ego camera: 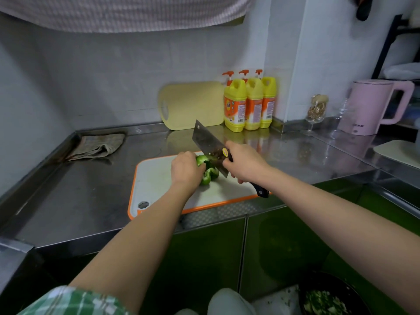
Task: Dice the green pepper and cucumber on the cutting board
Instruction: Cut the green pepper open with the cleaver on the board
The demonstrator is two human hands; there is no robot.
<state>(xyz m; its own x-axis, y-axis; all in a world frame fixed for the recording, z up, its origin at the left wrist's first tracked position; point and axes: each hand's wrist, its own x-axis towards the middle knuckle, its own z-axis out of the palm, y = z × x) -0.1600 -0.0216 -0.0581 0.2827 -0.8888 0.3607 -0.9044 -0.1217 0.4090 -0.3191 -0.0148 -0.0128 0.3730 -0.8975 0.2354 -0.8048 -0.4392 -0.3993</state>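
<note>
Left hand (185,168): fingers curled, gripping green pepper (208,170) on cutting board (156,176).
Right hand (244,163): fingers clenched around cleaver (209,144).

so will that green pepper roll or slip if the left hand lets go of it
Probably wobbles rather than rolls: the green pepper looks lumpy and lobed, lying on the flat cutting board. Its skin is glossy, so it may slip under the cleaver, which is likely why the left hand holds it.
</note>
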